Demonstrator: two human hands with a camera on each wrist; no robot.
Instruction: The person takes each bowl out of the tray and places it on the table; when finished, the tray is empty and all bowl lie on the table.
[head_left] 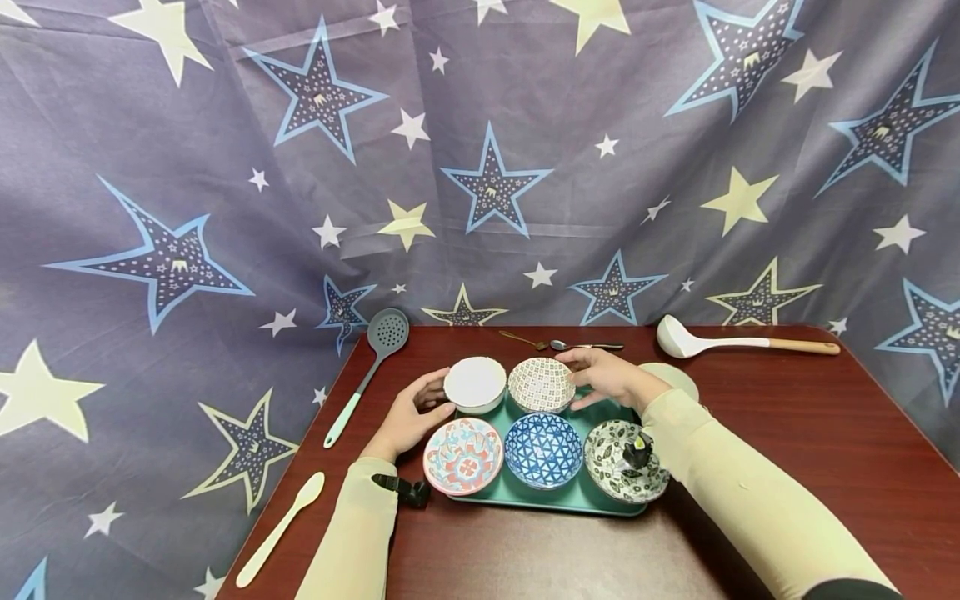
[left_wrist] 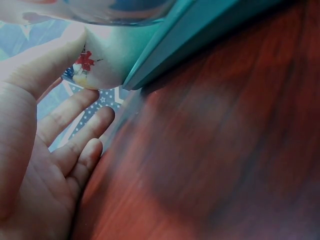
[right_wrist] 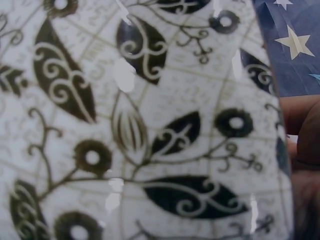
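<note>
My left hand (head_left: 411, 417) is at the left side of a white bowl (head_left: 476, 383), its fingers loosely extended. In the left wrist view, the thumb meets the bowl's outer wall, which bears a red figure (left_wrist: 86, 61). My right hand (head_left: 609, 377) spreads its fingers at the right rim of a brown-and-white patterned bowl (head_left: 542, 385). A teal tray (head_left: 547, 497) carries these two bowls in the back row. In front stand a red-and-blue floral bowl (head_left: 463, 456), a blue triangle-patterned bowl (head_left: 543, 450) and a leaf-patterned bowl (head_left: 611, 475). That leaf-patterned bowl (right_wrist: 150, 120) hides most of the right hand in the right wrist view.
A pale round dish (head_left: 675, 379) lies partly behind the right forearm. Around the tray are a grey skimmer (head_left: 387, 333), a cream spoon (head_left: 281, 529), a small fork (head_left: 525, 338), a small spoon (head_left: 585, 345) and a white ladle (head_left: 678, 339). A star-patterned curtain (head_left: 487, 183) hangs behind the table (head_left: 817, 467).
</note>
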